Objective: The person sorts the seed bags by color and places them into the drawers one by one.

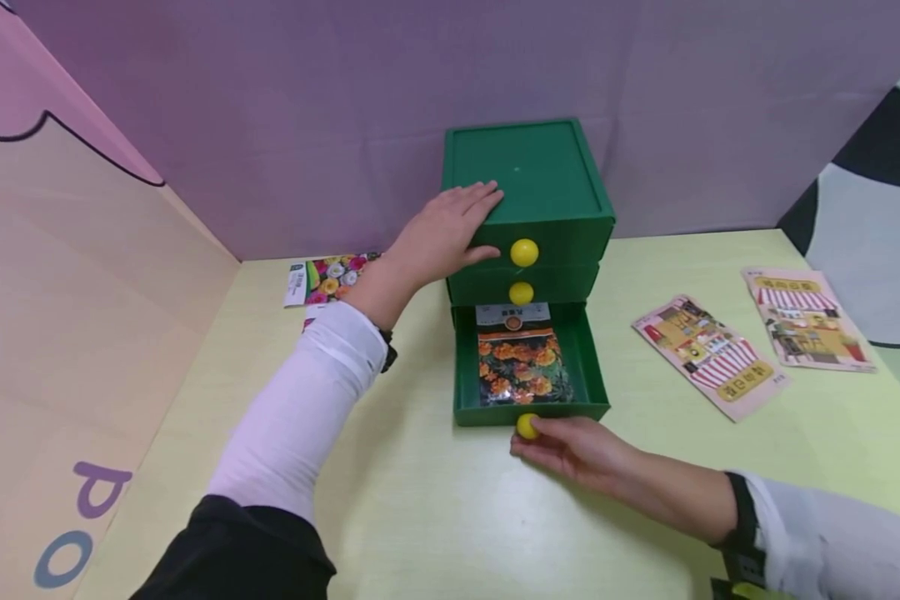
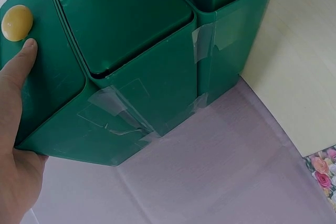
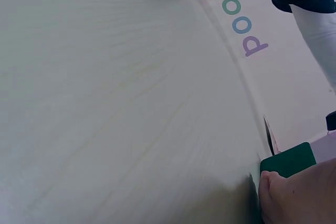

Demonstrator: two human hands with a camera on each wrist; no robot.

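Note:
A green three-drawer cabinet [image 1: 528, 179] with yellow knobs stands at the back of the pale yellow table [image 1: 420, 500]. Its bottom drawer [image 1: 592, 367] is pulled out, and a seed packet [image 1: 522, 362] with orange flowers lies inside. My left hand [image 1: 450, 229] rests on the cabinet's top left edge with straight fingers, its thumb beside the top knob [image 1: 524, 252]. The left wrist view shows that thumb [image 2: 16, 82] against the green front [image 2: 136, 77] by the knob [image 2: 17, 22]. My right hand [image 1: 532, 440] pinches the bottom drawer's knob [image 1: 526, 426]. In the right wrist view only the hand's edge [image 3: 294, 198] and a green corner [image 3: 289, 161] appear.
Two pink shop-picture packets [image 1: 708, 354] [image 1: 806, 319] lie on the table to the cabinet's right. A packet with mixed flowers [image 1: 330, 277] lies at the back left, partly behind my left arm. A purple backdrop [image 1: 270, 125] and a pink side panel [image 1: 60, 333] close in the table.

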